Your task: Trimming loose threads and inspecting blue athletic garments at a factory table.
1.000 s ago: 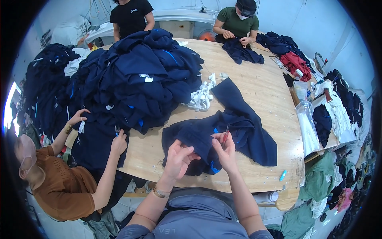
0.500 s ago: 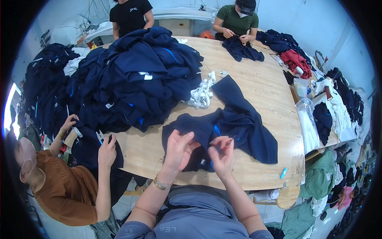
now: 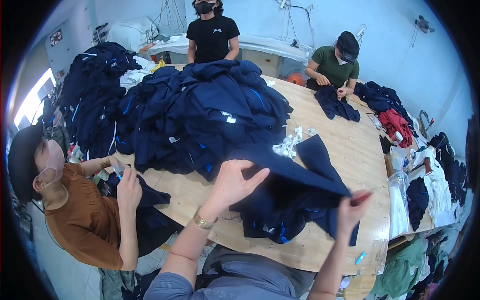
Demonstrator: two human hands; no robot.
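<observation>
Garment (image 3: 292,182), long axis slanting down rightward, left fingers (image 3: 240,166) pinching its edge, right fingers (image 3: 346,206) clenching red tool (image 3: 360,198).

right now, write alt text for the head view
The wearer's right hand holds a navy garment and a blurred red tool over a wooden table, the left hand at the garment's left side. A large navy clothes pile lies beyond, with three other people around.

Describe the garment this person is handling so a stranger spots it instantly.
Find the pale wooden table, then the big navy clothing heap on it. Just right of that heap and nearer the camera lies a navy garment, partly lifted. Unlike anything in that heap, it stretches between the wearer's left hand and right hand.
</observation>
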